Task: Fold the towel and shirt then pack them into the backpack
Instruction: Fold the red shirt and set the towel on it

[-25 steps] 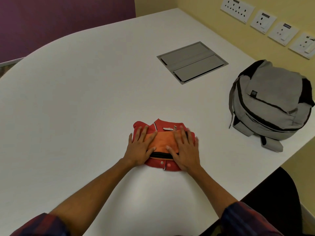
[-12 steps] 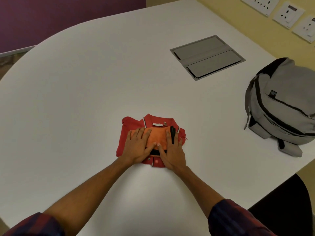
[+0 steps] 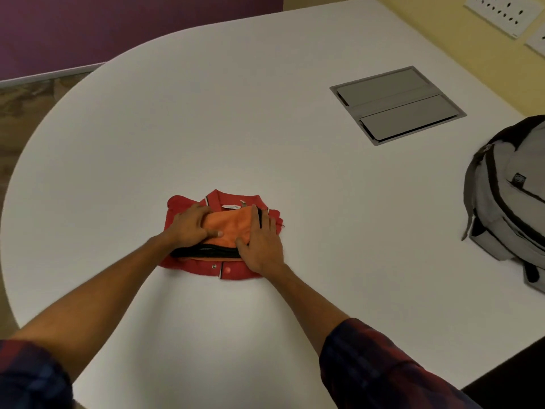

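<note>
Orange towel (image 3: 228,227) on the red shirt (image 3: 203,268): soft, light, prone to unfold. Left hand (image 3: 190,227) and right hand (image 3: 262,242) press flat, grip released; lift from underneath.

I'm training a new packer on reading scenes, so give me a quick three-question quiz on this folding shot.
1. True or false: the orange towel lies on top of the folded red shirt.
2. Where is the backpack? A) on the floor B) on the table to the person's right C) on a chair
3. Fill in: the left hand and right hand both press flat on the ____.

Key: 1 true; 2 B; 3 towel.
</note>
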`<state>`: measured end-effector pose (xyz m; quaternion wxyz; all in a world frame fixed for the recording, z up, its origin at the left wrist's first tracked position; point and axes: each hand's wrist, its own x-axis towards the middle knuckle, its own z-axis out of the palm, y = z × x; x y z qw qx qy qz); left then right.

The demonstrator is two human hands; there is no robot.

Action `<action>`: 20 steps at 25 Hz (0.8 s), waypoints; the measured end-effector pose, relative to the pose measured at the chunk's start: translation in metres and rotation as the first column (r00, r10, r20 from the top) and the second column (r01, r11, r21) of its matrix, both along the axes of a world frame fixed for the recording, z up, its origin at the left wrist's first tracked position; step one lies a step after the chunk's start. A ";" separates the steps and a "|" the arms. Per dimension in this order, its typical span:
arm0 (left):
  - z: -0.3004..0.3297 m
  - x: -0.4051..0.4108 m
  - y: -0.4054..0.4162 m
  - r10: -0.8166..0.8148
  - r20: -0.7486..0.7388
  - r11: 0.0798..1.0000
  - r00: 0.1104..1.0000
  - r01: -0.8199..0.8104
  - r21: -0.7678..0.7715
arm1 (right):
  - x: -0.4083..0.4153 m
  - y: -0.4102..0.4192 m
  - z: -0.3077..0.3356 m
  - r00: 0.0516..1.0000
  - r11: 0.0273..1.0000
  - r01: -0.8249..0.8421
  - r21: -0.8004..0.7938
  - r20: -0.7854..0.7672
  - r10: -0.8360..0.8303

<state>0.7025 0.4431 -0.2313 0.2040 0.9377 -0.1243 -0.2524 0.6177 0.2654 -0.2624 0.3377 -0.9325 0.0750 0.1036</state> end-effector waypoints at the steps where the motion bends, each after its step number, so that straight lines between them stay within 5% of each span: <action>1: 0.001 0.002 0.004 -0.004 -0.015 0.999 1.000 0.004 -0.050 | 0.010 0.002 0.003 0.998 0.997 -0.031 -0.066 0.044 0.034; 3: 0.002 0.004 0.006 -0.050 -0.040 0.989 0.998 0.044 -0.140 | 0.030 0.000 0.011 0.985 0.979 -0.138 -0.153 0.078 0.151; 5: 0.004 0.009 0.010 -0.096 -0.053 0.977 0.994 0.084 -0.196 | 0.046 -0.007 0.022 0.977 0.974 -0.212 -0.076 0.021 0.214; 10: 0.014 0.024 0.020 -0.109 -0.168 0.950 0.980 0.053 -0.307 | 0.062 -0.026 0.035 0.996 0.989 -0.062 0.136 -0.059 0.070; 13: 0.000 0.021 0.017 -0.165 -0.027 0.985 0.986 0.163 -0.058 | 0.052 -0.022 0.020 0.994 0.997 -0.032 -0.075 -0.104 0.024; 16: -0.017 0.003 0.006 -0.233 0.280 0.965 0.931 0.185 0.187 | 0.030 -0.015 0.004 0.992 0.947 0.001 -0.322 0.120 0.040; 20: -0.034 -0.037 -0.005 -0.286 0.325 0.942 0.901 0.203 0.267 | -0.017 0.011 -0.018 0.999 0.989 0.036 -0.141 0.029 -0.032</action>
